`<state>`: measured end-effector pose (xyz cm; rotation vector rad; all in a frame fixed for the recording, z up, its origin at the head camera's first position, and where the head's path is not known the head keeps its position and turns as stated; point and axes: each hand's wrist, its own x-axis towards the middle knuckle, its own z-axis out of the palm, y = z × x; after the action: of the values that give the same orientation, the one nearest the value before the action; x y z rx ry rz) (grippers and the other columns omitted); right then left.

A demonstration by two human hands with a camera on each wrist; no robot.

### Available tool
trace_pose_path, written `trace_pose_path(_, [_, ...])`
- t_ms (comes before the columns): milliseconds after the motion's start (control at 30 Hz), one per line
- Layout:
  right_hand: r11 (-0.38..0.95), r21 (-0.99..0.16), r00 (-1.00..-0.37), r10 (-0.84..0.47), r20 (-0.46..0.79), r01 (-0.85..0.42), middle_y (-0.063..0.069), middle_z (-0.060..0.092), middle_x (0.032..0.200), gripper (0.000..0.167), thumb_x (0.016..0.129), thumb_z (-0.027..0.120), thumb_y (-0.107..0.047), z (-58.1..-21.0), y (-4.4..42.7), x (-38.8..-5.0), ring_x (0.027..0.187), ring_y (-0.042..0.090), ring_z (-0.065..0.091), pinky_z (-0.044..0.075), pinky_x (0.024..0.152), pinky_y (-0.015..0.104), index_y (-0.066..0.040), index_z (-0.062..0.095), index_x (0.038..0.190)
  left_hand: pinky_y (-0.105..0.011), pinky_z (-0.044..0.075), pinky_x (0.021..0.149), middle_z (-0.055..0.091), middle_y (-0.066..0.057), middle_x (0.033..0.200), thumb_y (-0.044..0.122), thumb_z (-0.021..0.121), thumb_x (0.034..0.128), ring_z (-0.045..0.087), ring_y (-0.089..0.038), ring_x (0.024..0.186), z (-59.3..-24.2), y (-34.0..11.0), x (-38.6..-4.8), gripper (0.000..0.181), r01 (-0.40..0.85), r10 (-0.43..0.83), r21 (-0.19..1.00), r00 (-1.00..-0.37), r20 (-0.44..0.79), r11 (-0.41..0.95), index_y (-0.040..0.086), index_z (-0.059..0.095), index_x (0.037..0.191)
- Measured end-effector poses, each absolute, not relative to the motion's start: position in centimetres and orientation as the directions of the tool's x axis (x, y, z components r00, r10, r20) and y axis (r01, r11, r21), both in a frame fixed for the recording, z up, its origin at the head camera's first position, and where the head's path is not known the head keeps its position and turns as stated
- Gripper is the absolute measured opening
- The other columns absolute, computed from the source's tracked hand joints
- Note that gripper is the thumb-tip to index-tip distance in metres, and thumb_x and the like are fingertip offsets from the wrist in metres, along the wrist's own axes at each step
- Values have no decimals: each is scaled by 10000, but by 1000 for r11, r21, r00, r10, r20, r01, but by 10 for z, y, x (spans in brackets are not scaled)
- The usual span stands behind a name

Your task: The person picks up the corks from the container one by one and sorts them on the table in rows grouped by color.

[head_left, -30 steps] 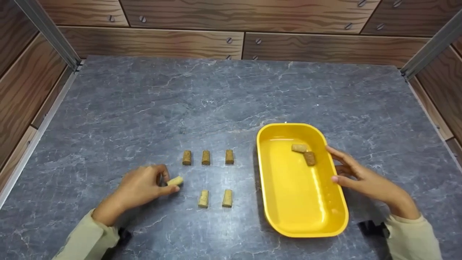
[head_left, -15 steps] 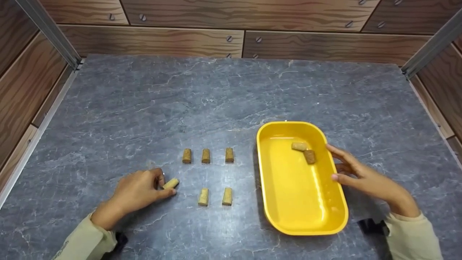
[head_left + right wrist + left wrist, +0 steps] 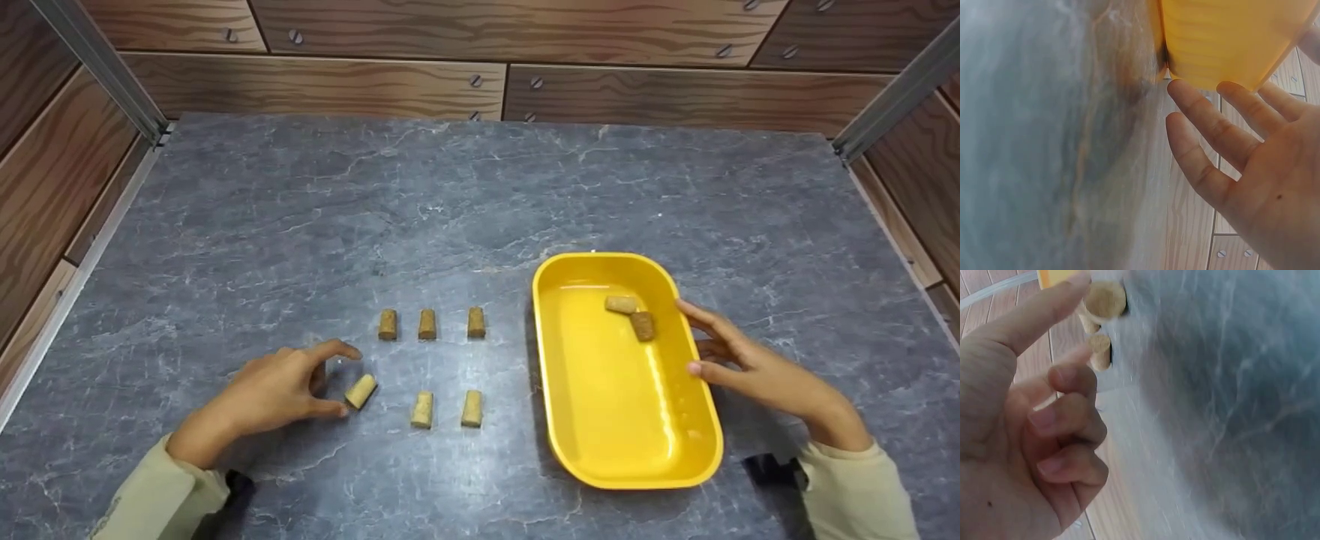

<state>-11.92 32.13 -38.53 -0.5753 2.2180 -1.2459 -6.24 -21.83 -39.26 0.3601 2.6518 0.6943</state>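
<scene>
Head view: left hand spread beside a pale cork

At left, the thumb and forefinger of a person's hand stand well parted and grip nothing — the left wrist view shows the remaining fingers loosely curled. The cork lies askew on the dark marbled table, just in front of the gap between those fingertips; whether the thumb touches it is too fine to tell.

Next, toward the center, three darker corks lie in a spaced row, the wider gap falling before the rightmost. Nearer the person, two more pale corks lie side by side, apart from each other.

To their right sits a yellow tray, a light cork and a brown cork close together inside it, near the far right wall. At far right, the right hand rests against the tray's outer side — fingers extended rather than clenched, thumb at the rim.
</scene>
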Motion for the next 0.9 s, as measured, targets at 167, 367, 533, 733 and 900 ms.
trace_pose_path(167, [486, -867, -772, -591, -235, -108, 305, 120, 1535, 687, 996, 499, -89, -386, 320, -120, 1149, -72, 528, 527, 865, 244, -167, 107, 1555, -228, 316, 470, 494, 93, 664, 241, 777, 795, 387, -48, 520, -394, -220, -64, 560, 169, 398, 549, -856, -330, 819, 317, 563, 1307])
trace_pose_path(367, [480, -872, -770, -591, -240, -97, 313, 103, 1534, 691, 997, 496, -87, -386, 320, -119, 1152, -74, 528, 525, 871, 236, -163, 98, 1557, -233, 312, 473, 477, 100, 633, 194, 741, 818, 392, -48, 512, -398, -216, -67, 443, 194, 425, 547, -841, -334, 814, 339, 618, 1218])
trace_pose_path(533, [482, -870, -772, -591, -235, -103, 288, 122, 1540, 689, 998, 494, -84, -386, 321, -118, 1156, -74, 527, 524, 874, 232, -168, 100, 1557, -235, 331, 485, 499, 95, 643, 219, 776, 778, 410, -51, 530, -400, -209, -68, 357, 223, 425, 537, -859, -287, 814, 289, 651, 1106])
trace_pose_path(733, [483, -868, -772, -594, -227, -117, 51, 210, 1535, 683, 999, 491, -83, -387, 322, -119, 1164, -75, 523, 523, 876, 236, -170, 105, 1556, -229, 333, 486, 514, 93, 648, 285, 824, 731, 411, -45, 543, -402, -200, -67, 360, 244, 417, 523, -876, -242, 817, 243, 645, 1041])
trace_pose_path(900, [488, -866, -764, -599, -240, -109, 226, 170, 1544, 685, 1003, 482, -87, -385, 322, -119, 1160, -85, 517, 524, 872, 238, -171, 89, 1558, -244, 338, 496, 526, 88, 653, 296, 833, 722, 422, -59, 545, -403, -195, -68, 380, 237, 411, 517, -876, -251, 822, 236, 644, 1047])
